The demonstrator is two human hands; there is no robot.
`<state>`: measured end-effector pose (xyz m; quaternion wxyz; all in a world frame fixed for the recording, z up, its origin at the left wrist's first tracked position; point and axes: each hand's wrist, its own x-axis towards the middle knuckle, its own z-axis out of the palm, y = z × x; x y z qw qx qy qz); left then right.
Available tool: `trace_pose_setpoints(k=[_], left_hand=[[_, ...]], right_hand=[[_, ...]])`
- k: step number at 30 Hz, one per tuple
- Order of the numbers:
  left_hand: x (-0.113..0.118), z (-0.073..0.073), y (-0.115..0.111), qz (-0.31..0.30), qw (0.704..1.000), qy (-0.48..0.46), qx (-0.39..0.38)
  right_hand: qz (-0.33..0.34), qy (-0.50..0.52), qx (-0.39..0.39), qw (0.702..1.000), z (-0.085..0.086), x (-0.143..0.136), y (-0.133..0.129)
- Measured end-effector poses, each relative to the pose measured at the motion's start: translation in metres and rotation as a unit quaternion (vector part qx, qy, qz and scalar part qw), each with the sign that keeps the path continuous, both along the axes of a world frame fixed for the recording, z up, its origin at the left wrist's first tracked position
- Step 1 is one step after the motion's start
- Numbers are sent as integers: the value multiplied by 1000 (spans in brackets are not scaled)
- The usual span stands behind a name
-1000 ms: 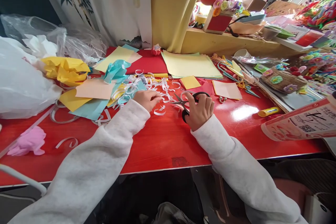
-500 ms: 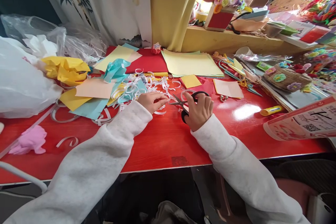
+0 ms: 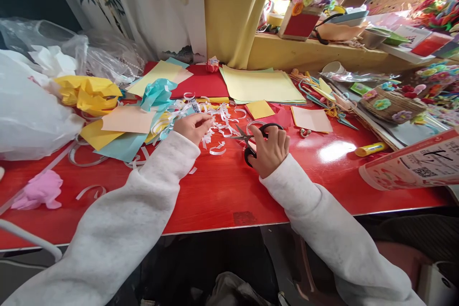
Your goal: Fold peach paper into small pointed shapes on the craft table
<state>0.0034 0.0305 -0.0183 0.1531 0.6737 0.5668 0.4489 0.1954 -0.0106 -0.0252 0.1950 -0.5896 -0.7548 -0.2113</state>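
Observation:
My right hand (image 3: 269, 150) grips a pair of black-handled scissors (image 3: 245, 136), with fingers and thumb at the loops. The blades are parted and point left over the red table (image 3: 222, 191). To their left, my left hand (image 3: 193, 127) is closed in a pinch, apart from the blades. Whatever lies between its fingertips is too small to make out. Around and behind that hand lie curled white paper strips (image 3: 217, 149) and small cut bits. A tiny white scrap (image 3: 192, 170) rests on the table just right of my left cuff.
Coloured paper sheets (image 3: 261, 87) lie at the back, with a small yellow square pad (image 3: 259, 109) before them. Left are crumpled yellow paper (image 3: 88, 95), a pink crumpled piece (image 3: 38, 190) and a white plastic bag (image 3: 32, 110). A cup (image 3: 412, 162) and glue stick (image 3: 371, 149) lie right.
My left hand has drawn left, away from the scissors. The blades are spread a little wider, and my right hand has barely moved. The tiny white scrap now shows near my left cuff.

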Motion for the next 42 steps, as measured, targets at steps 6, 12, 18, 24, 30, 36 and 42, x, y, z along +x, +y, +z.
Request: trace_pose_setpoints(k=[6,12,18,24,30,36,42], left_hand=[[-4,-19,11,-69,946,275,156],[6,-22,13,-65,919,349,172],[14,-18,14,-100,866,446,201],[18,-14,11,-130,839,494,189],[18,-14,13,-166,845,478,175],[11,-11,13,-190,837,488,158],[8,-18,11,-144,896,396,137]], right_hand=[[-16,36,27,999,1,1,1],[-27,45,27,998,5,1,1],[-25,46,30,998,4,1,1],[-20,61,30,998,7,1,0],[-25,70,23,997,11,1,-1],[-25,62,22,998,10,1,-2],[-38,93,58,993,17,22,8]])
